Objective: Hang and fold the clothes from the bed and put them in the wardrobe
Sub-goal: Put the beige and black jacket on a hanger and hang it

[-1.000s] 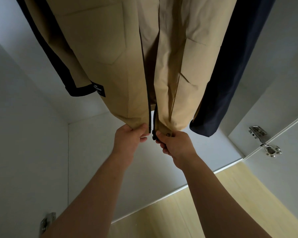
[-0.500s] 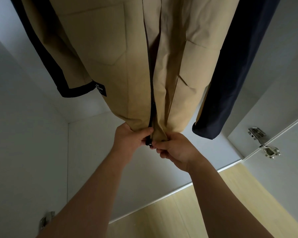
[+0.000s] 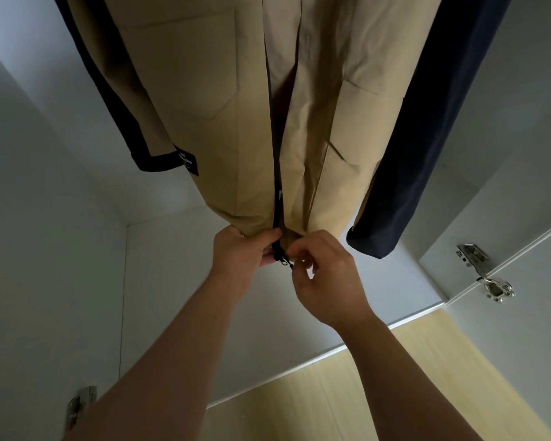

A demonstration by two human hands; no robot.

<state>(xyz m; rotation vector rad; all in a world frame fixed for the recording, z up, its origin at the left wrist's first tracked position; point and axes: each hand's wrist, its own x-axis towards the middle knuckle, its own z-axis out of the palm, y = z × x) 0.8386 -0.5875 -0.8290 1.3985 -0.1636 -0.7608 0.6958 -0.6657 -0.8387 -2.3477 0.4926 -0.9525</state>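
Our tan cloth jacket (image 3: 236, 122), patch-pocketed and with a small black label (image 3: 187, 162) on its sleeve, hangs inside the white wardrobe (image 3: 172, 281). Its hem hangs above the wardrobe's base, out from the back left corner. A dark navy garment (image 3: 411, 186) hangs just beside it towards the wardrobe's right side.

Our left hand (image 3: 239, 253) grips the jacket's left front at the hem, fingers curled round the cloth and thumb pressed on top. Our right hand (image 3: 325, 275) is narrowed to a pinch, thumb and forefinger meeting at the pull of the black zip (image 3: 282, 256) at the very bottom of the opening.

We judge that the hanging of this piece is done and we are only starting to fasten it: the fronts gape apart above the hem, so the whole run of the zip is left. The bed is out of view, so we cannot tell how many clothes remain to hang or fold.

A metal door hinge (image 3: 490, 281) shows at the right edge, above the pale wooden floor (image 3: 363, 393).
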